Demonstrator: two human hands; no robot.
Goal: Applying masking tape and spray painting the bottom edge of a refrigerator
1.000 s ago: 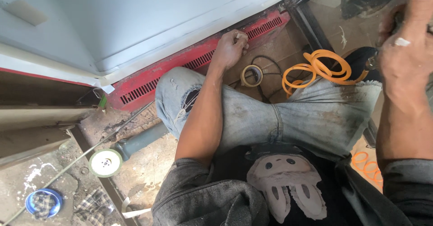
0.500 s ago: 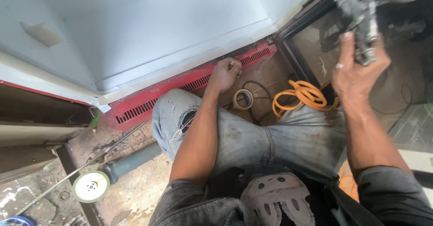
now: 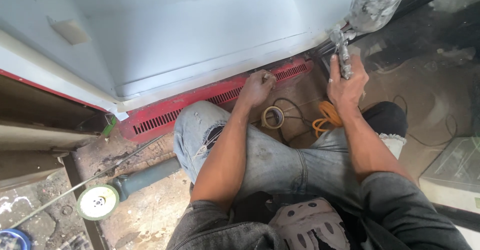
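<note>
Cramped spot. White cabinet panel (image 3: 200, 35) walls off everything ahead; red vent grille (image 3: 220, 97) runs along its foot, and my left hand (image 3: 257, 87) is pressed against it with no gap behind. My right hand (image 3: 347, 82) has the spray gun (image 3: 342, 52) up at the panel's corner, its cup (image 3: 375, 0) filling the room above. Between the hands, floor is cluttered: tape roll (image 3: 273, 117), orange hose coil (image 3: 327, 117), dark cable loops. My bent knees block the middle. Left of my leg, the angle grinder (image 3: 125, 190) lies across open concrete; bare floor shows beyond the right knee toward the white box (image 3: 455, 172).
</note>
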